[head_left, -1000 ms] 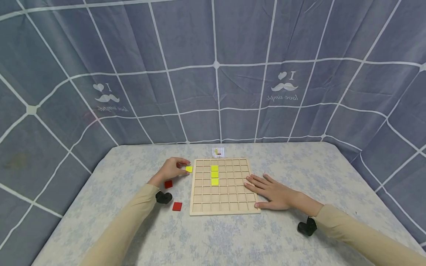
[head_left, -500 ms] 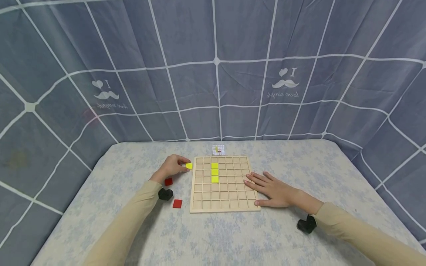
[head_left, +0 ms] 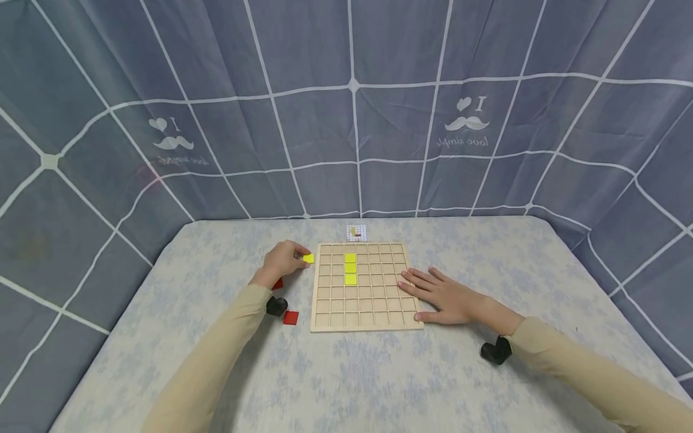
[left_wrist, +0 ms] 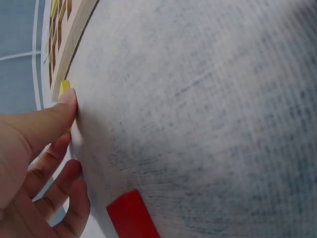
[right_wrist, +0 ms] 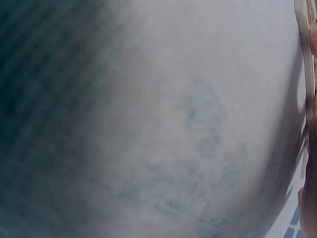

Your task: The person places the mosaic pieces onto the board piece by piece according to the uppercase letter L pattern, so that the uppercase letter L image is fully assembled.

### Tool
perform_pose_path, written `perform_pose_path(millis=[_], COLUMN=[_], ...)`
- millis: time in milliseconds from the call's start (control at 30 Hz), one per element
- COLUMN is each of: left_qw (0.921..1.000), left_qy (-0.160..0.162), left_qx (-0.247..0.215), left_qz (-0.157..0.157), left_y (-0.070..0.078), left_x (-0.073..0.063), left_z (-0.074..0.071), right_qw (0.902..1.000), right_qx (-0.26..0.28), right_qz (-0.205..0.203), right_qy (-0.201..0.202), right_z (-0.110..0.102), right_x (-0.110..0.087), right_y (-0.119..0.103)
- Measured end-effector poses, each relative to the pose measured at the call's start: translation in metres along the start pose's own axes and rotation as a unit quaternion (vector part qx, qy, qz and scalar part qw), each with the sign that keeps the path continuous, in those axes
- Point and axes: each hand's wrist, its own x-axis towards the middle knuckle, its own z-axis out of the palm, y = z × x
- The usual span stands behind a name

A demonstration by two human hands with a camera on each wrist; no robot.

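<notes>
My left hand [head_left: 283, 257] pinches a yellow square tile [head_left: 308, 258] between thumb and fingers, just left of the wooden grid board [head_left: 368, 323]. In the left wrist view the yellow tile [left_wrist: 65, 87] shows at the thumb tip, close to the board's pale edge [left_wrist: 74, 39]. Three more yellow tiles [head_left: 351, 268] fill a column of cells in the board's upper part. My right hand [head_left: 446, 297] lies flat with fingers spread over the board's right edge. Only a sliver of the right hand [right_wrist: 311, 168] appears in the right wrist view.
One red tile [head_left: 290, 317] lies left of the board. Another red tile [head_left: 278, 283] is partly hidden by the left wrist. A small printed grid card [head_left: 356, 233] sits behind the board's far edge. A grey-blue curtain [head_left: 303, 132] surrounds the patterned tabletop [head_left: 379, 379].
The whole scene has shifted up in the head view. My left wrist has moved slightly right, covering more of one red tile. The yellow tile stays pinched; the right hand stays put.
</notes>
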Motion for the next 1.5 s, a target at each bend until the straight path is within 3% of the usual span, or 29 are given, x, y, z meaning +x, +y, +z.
perform_pose_path(millis=[500,800,1200,1500], left_qw=[0.9999,0.9994,0.9990,0.9979], left_qy=[-0.006,0.010,0.039,0.054], left_qx=[0.010,0.020,0.015,-0.002], left_qz=[-0.001,0.026,0.014,0.037], left_y=[-0.006,-0.011,-0.017,-0.007], left_x=[0.003,0.000,-0.005,-0.013], left_z=[0.002,0.000,0.003,-0.002], right_qw=[1.0000,0.9999,0.9999,1.0000], right_qx=[0.001,0.004,0.008,0.000], right_qz=[0.005,0.006,-0.001,0.001], right_qy=[-0.008,-0.011,-0.007,0.002], right_z=[-0.002,-0.003,-0.001,0.002], right_x=[0.001,0.002,0.002,0.001], right_y=[0.002,0.001,-0.001,0.001])
